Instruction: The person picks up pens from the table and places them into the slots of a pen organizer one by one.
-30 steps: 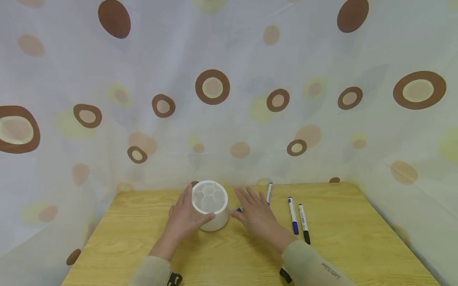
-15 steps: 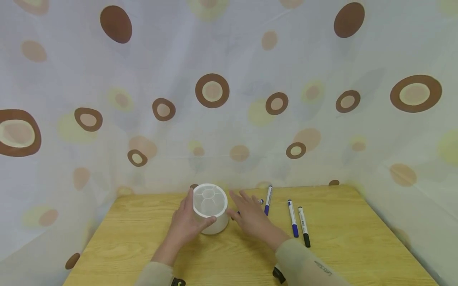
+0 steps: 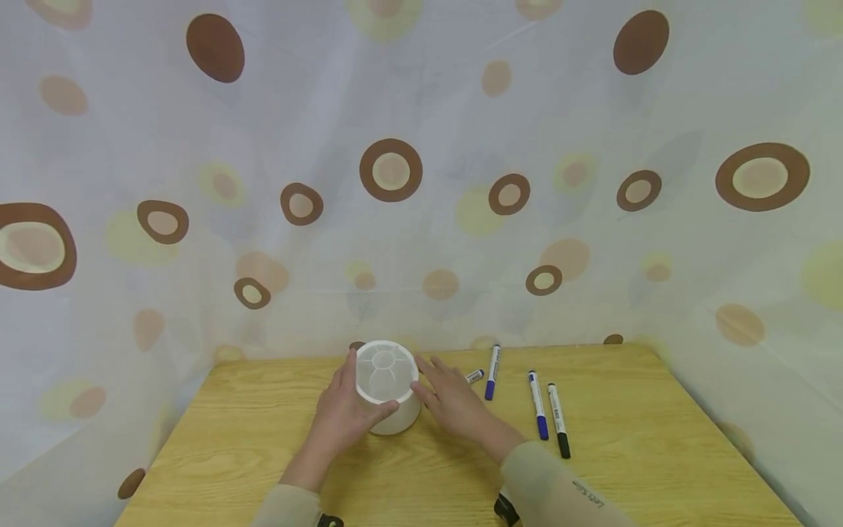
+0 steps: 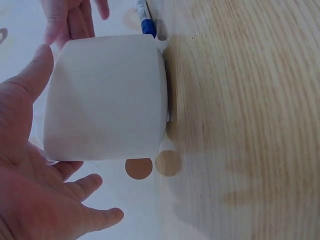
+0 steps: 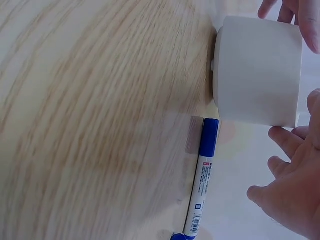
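Observation:
A white round pen holder (image 3: 387, 380), its top divided by lines round a central ring, stands on the wooden table. My left hand (image 3: 339, 413) holds it from the left, thumb across the front and fingers along the far left side. In the left wrist view the holder's smooth wall (image 4: 105, 97) fills the space beside that thumb. From the right, my right hand (image 3: 456, 402) touches the rim with its fingertips, fingers loosely spread. Just behind this hand lies a blue-capped marker (image 5: 202, 185), partly hidden from the head view.
More markers lie to the right: a blue one (image 3: 492, 372) near the back edge, another blue one (image 3: 538, 405) and a black one (image 3: 558, 421). A spotted curtain (image 3: 441, 219) rises behind the wooden table (image 3: 250, 424) and along both sides.
My right hand has moved left to the holder's right side, uncovering more of the back blue marker. The left hand stays at the holder.

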The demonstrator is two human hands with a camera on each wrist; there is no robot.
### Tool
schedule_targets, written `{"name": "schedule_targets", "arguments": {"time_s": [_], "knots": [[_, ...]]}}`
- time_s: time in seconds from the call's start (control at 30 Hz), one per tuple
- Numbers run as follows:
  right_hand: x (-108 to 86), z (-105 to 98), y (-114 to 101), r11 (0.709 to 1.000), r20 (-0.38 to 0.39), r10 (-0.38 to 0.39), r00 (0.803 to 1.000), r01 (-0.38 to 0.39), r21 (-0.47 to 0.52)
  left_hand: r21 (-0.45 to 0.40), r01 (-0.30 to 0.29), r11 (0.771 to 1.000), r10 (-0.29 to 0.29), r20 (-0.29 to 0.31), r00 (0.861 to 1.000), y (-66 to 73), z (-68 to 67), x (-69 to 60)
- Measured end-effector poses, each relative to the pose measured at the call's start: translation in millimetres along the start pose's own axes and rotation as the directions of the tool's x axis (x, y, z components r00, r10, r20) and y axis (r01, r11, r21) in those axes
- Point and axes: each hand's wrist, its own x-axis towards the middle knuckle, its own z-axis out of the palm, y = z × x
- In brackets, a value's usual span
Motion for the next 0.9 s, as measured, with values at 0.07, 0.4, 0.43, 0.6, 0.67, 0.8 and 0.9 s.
{"name": "schedule_targets", "arguments": {"time_s": [0.07,0.4,0.43,0.6,0.67,0.8,0.9], "knots": [[-0.8,0,0,1.0,-0.003,0.004,1.0,-0.004,0.021,-0.011,0.0,1.0,0.0,-0.003,1.0,-0.2,1.1,0.3],[-8.9,-5,-2,0.998,-0.008,0.011,1.0,-0.011,0.055,-0.073,-0.007,0.997,0.007,0.0,1.0,2.8,3.5,-0.4],[-10.5,-6,-3,0.998,-0.001,0.026,1.0,-0.026,0.065,-0.083,-0.007,0.997,0.008,0.004,1.0,2.9,4.0,-0.7],[-20.3,-9,-6,0.992,0.028,0.073,0.997,-0.076,0.105,-0.136,0.002,0.991,0.002,0.028,1.0,4.6,5.3,-3.2],[-23.8,-9,-6,0.992,0.025,0.062,0.998,-0.064,0.105,-0.157,0.004,0.988,0.001,0.035,0.999,5.9,5.5,-4.4],[-30.7,-8,-5,0.992,0.026,0.055,0.998,-0.057,0.109,-0.21,-0.004,0.978,0.013,0.04,0.999,7.0,6.8,-7.0],[-37.7,-8,-7,0.989,0.041,0.074,0.996,-0.078,0.123,-0.244,-0.01,0.97,0.022,0.046,0.999,5.7,9.4,-8.9]]}}
